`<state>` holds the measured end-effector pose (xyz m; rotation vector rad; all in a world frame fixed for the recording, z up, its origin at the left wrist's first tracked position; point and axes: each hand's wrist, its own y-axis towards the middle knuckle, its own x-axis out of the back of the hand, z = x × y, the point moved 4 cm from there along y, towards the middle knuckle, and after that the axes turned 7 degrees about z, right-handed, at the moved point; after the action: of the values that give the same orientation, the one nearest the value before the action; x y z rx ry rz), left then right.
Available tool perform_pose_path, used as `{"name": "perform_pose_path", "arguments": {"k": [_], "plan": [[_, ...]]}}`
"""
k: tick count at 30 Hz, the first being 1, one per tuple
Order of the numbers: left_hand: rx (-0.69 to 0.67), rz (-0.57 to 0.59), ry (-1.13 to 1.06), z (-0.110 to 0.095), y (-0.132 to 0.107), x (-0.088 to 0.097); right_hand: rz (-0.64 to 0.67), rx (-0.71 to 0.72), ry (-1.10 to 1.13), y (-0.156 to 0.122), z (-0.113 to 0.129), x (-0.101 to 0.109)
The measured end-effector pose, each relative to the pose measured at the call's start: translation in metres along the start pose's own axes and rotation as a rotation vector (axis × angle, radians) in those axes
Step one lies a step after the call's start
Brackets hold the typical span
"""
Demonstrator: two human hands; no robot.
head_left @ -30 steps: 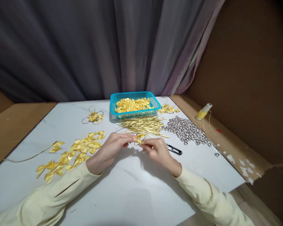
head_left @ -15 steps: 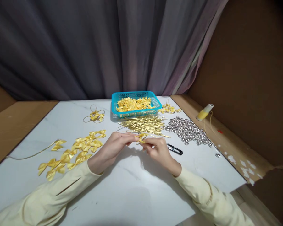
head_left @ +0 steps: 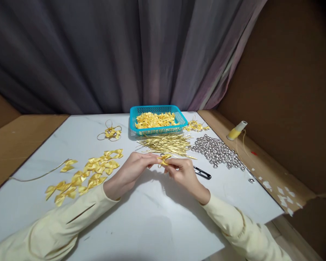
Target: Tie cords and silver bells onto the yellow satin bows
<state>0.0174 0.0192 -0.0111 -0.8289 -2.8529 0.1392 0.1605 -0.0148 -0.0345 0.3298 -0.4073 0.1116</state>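
Observation:
Between my two hands, above the middle of the table, is a small yellow ribbon bow (head_left: pixel 164 159) with what looks like a cord loop at it. My left hand (head_left: pixel 136 167) pinches its left side with thumb and fingers. On the other side my right hand (head_left: pixel 182 174) grips the bow, its fingers curled in. The fingertips partly hide how bow and cord join. Just behind the hands lies a heap of gold cord pieces (head_left: pixel 170 144). A black-handled cutter (head_left: pixel 202 172) rests beside my right hand.
Loose yellow bows (head_left: pixel 88 174) lie at left, near a long cord (head_left: pixel 40 178). Behind them sits a bow-and-loop piece (head_left: pixel 112 133). A blue basket (head_left: pixel 132 123) holds more bows. Silver beads (head_left: pixel 216 150) spread at right; a thread cone (head_left: pixel 236 131) stands on the cardboard.
Both hands stay together at nearly the same spot, with the bow between their fingers turned slightly. The whole view has shifted a little.

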Motion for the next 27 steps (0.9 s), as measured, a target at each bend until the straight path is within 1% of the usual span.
{"name": "perform_pose_path", "arguments": {"k": [3,7,11,19,23,27], "plan": [[-0.022,-0.026,0.008,-0.004,-0.001,0.000,0.005,-0.058,0.179,0.001,-0.004,-0.001],[-0.062,-0.109,0.039,-0.008,-0.003,0.000,0.061,-0.135,0.399,0.003,-0.007,-0.004],[-0.065,-0.148,0.055,-0.009,-0.004,0.000,0.112,-0.170,0.516,0.002,-0.008,-0.007],[-0.127,-0.132,0.130,-0.013,-0.009,-0.003,0.147,-0.185,0.581,0.002,-0.005,-0.007],[-0.188,-0.132,0.221,-0.020,-0.012,-0.007,0.152,-0.184,0.543,0.002,-0.002,-0.004],[-0.208,-0.125,0.317,-0.025,-0.013,-0.009,0.139,-0.164,0.468,0.002,0.000,-0.001]]}}
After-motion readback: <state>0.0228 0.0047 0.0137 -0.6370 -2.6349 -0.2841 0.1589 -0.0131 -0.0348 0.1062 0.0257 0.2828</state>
